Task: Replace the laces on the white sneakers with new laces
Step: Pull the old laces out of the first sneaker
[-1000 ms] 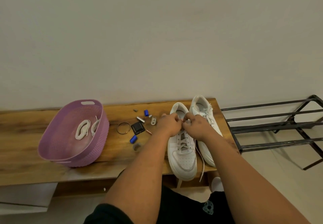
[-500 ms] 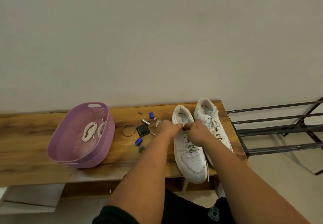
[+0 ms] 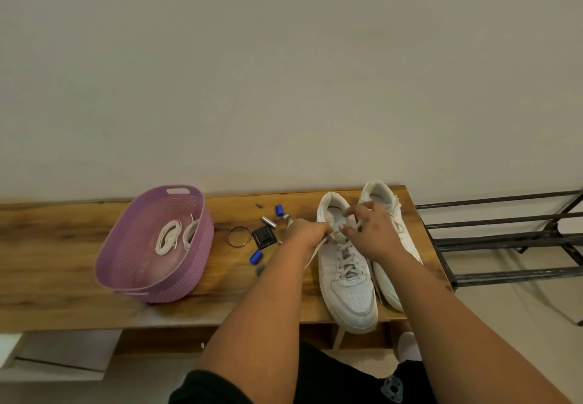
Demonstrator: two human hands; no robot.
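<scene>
Two white sneakers stand side by side on the wooden bench [image 3: 63, 246]. The left sneaker [image 3: 350, 290] still carries its lace, crossed over the tongue. My left hand [image 3: 307, 233] grips one lace end at the top eyelets, and a loose strand trails down past my wrist. My right hand [image 3: 370, 230] pinches the lace at the sneaker's collar, fingers spread over the tongue. The right sneaker [image 3: 397, 223] lies partly hidden behind my right hand and forearm. Two coiled white laces [image 3: 170, 236] lie inside the purple basket [image 3: 132, 264].
Between basket and sneakers lie small items: a metal ring [image 3: 238, 237], a black square piece [image 3: 263, 236], blue caps [image 3: 256, 257] and a silver cylinder [image 3: 268, 222]. A black metal rack [image 3: 504, 239] stands to the right of the bench. A wall rises behind.
My right hand has opened its fingers and lifted toward the sneaker's collar. My left hand has drawn the lace end leftward. The view has shifted, so everything sits further right.
</scene>
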